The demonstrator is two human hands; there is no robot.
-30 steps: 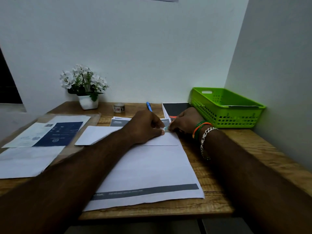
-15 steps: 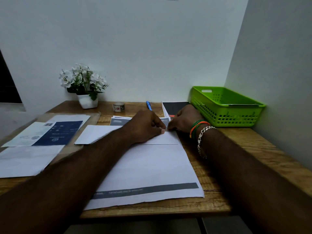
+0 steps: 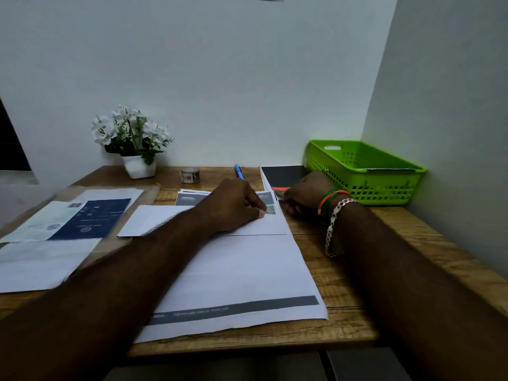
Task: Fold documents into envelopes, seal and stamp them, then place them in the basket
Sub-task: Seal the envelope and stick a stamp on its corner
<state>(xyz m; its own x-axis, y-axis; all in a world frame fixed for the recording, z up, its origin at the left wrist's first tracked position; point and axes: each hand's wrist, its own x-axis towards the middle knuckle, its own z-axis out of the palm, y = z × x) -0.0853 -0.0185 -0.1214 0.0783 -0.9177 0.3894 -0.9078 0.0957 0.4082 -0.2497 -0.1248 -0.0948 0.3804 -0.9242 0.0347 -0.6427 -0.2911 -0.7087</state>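
Observation:
A white envelope (image 3: 154, 221) lies flat across the top of a large white document (image 3: 242, 273) with a grey bottom stripe. A small coloured stamp (image 3: 270, 209) sits on the envelope's top right corner. My left hand (image 3: 236, 207) rests on the envelope with curled fingers, its thumb tip pressing down right beside the stamp. My right hand (image 3: 305, 193) lies on the table just right of the envelope, fingers loosely curled, holding nothing I can see. The green basket (image 3: 365, 185) stands at the back right against the wall.
More papers, one dark blue (image 3: 90, 218), lie at the left on the wooden table (image 3: 343, 284). A potted white flower (image 3: 132, 144), a tape roll (image 3: 189, 175), a blue pen (image 3: 238, 171) and a black booklet (image 3: 284, 176) stand along the back.
My right hand has drawn back to the right, off the envelope's corner, uncovering the stamp. My left hand stays on the envelope with its thumb by the stamp.

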